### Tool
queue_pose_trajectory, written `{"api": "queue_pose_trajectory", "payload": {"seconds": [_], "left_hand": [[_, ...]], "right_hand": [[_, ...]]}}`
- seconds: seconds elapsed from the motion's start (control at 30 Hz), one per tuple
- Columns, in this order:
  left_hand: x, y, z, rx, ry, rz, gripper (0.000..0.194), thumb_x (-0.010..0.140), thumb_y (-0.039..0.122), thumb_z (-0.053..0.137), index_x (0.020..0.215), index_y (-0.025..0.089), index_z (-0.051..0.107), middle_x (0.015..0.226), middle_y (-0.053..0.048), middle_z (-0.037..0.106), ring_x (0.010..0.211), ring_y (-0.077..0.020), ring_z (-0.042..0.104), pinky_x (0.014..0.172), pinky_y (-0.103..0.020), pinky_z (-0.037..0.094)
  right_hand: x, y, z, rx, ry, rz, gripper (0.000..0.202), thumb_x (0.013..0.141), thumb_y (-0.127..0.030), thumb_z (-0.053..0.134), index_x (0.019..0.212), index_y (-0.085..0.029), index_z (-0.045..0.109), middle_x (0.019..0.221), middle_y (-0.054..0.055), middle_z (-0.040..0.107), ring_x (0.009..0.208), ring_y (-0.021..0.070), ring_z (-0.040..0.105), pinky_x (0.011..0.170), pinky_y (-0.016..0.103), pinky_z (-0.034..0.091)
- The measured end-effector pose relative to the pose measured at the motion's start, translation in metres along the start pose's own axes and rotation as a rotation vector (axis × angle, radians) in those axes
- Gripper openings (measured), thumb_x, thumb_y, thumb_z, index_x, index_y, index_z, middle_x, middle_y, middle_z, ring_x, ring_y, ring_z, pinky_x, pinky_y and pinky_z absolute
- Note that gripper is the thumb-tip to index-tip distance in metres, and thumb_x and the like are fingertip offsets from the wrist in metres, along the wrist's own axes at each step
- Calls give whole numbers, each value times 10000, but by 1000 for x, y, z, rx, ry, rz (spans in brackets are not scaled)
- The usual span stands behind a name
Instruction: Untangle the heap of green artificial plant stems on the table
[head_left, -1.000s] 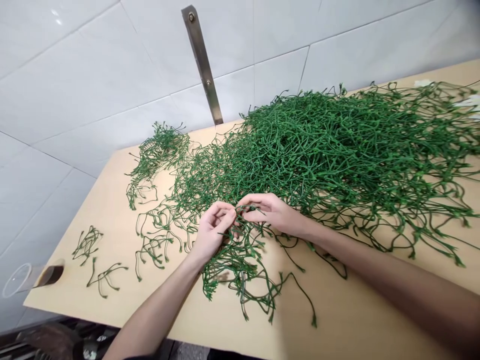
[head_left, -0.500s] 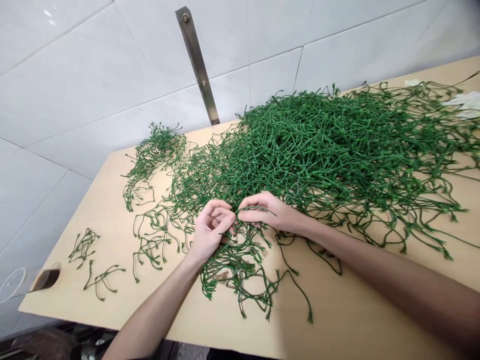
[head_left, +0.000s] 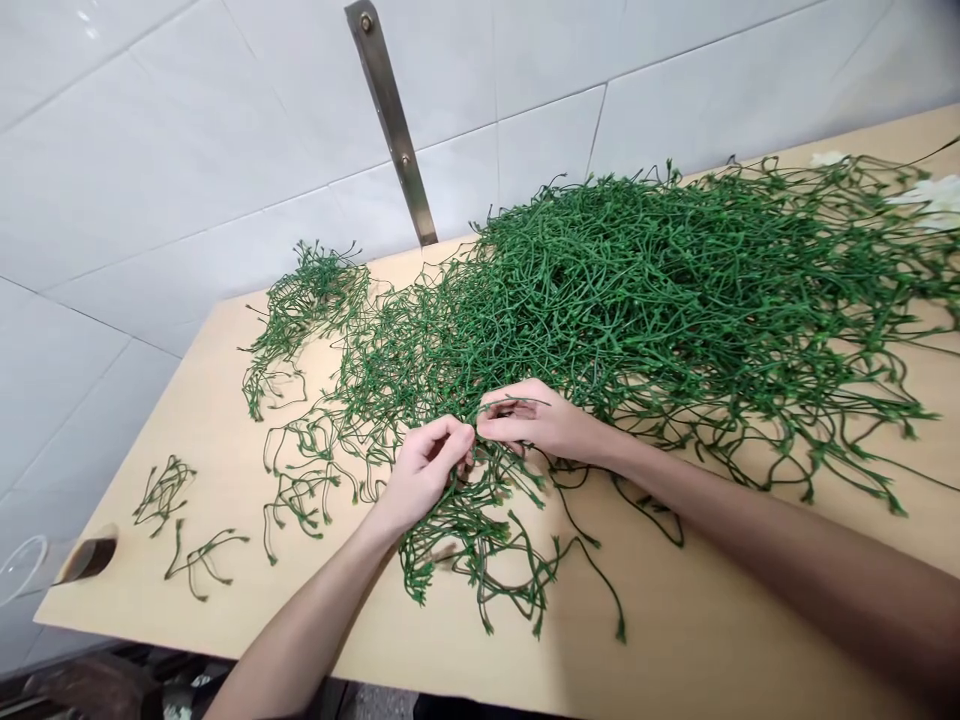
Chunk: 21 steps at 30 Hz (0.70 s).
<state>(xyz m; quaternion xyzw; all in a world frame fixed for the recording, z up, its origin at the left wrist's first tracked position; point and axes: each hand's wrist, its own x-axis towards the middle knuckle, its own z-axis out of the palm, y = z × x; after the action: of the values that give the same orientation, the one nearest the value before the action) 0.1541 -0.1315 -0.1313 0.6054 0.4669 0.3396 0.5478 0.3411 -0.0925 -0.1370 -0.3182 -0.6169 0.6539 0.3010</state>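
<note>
My left hand (head_left: 426, 468) is closed in a pinch, thumb against forefinger, just left of the other hand. My right hand (head_left: 536, 422) pinches a thin green artificial flower stem (head_left: 531, 401), which crosses its fingers. The fingertips of both hands nearly meet, and the stem's other end is hidden at the left fingertips. Below them a loose bunch of green stems (head_left: 480, 535), tipped with small forked ends, lies on the table. Right behind the hands rises a large tangled heap of the same stems (head_left: 637, 270).
A smaller clump of stems (head_left: 311, 290) lies at the back left of the wooden table (head_left: 645, 640), with a few strays (head_left: 166, 492) nearer its left edge. A clear cup of dark liquid (head_left: 88, 560) lies or stands there. White petals (head_left: 934, 200) show far right. A metal bracket (head_left: 394, 125) runs up the tiled wall.
My left fingers have curled tighter, the thumb now closed over the forefinger, and the hand has dropped slightly. My right hand stays nearly in place. The view has shifted a little.
</note>
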Motion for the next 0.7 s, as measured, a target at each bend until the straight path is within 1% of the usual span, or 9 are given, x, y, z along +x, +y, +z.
{"api": "queue_pose_trajectory", "payload": {"seconds": [0.13, 0.27, 0.37, 0.4, 0.47, 0.57, 0.63, 0.7], "left_hand": [[-2, 1, 2, 101, -35, 57, 447, 924, 518, 527, 650, 165, 511, 595, 23, 500, 557, -92, 431, 541, -219, 342], [-3, 1, 3, 202, -87, 117, 458, 949, 512, 478, 647, 169, 510, 594, 15, 508, 562, -101, 435, 560, -228, 342], [-3, 0, 3, 261, -96, 168, 444, 964, 476, 463, 647, 169, 512, 589, 18, 489, 558, -101, 422, 557, -228, 328], [-2, 0, 3, 272, -96, 183, 436, 969, 460, 458, 650, 169, 514, 590, 19, 488, 559, -100, 420, 558, -228, 327], [-2, -1, 2, 281, -95, 204, 424, 974, 438, 455, 651, 170, 514, 593, 20, 492, 558, -100, 418, 561, -228, 328], [-1, -2, 2, 285, -93, 220, 416, 974, 427, 460, 652, 170, 521, 594, 20, 495, 557, -103, 421, 570, -229, 335], [0, -1, 2, 289, -96, 230, 403, 975, 411, 463, 668, 166, 551, 601, 18, 499, 563, -104, 426, 577, -229, 338], [0, -1, 2, 298, -106, 233, 391, 978, 392, 465, 695, 160, 600, 621, 11, 512, 579, -107, 438, 588, -231, 339]], "right_hand": [[-2, -8, 0, -82, -36, -11, 256, 749, -354, 550, 582, -186, 452, 521, -57, 354, 510, 88, 348, 497, 251, 267], [-1, -7, -1, -99, -135, -82, 255, 733, -330, 478, 542, -197, 373, 542, -43, 322, 541, 96, 317, 516, 262, 245], [0, -3, -3, -140, -221, -89, 271, 721, -300, 429, 491, -205, 322, 510, -37, 287, 516, 96, 275, 510, 271, 240], [0, -2, -4, -162, -241, -73, 272, 716, -291, 420, 473, -204, 335, 490, -34, 293, 503, 96, 277, 506, 274, 242], [1, -3, -4, -182, -263, -28, 262, 700, -284, 423, 455, -196, 399, 466, -22, 353, 494, 101, 321, 501, 273, 262], [1, -4, -2, -162, -225, 32, 226, 670, -283, 463, 470, -180, 476, 479, -19, 410, 505, 104, 357, 487, 262, 269], [1, -4, -1, -173, -201, 26, 221, 676, -267, 466, 486, -169, 521, 495, -17, 435, 514, 104, 376, 489, 257, 273], [0, -2, -1, -206, -189, -9, 236, 696, -244, 450, 520, -155, 580, 529, -2, 494, 535, 110, 422, 510, 256, 301]]}}
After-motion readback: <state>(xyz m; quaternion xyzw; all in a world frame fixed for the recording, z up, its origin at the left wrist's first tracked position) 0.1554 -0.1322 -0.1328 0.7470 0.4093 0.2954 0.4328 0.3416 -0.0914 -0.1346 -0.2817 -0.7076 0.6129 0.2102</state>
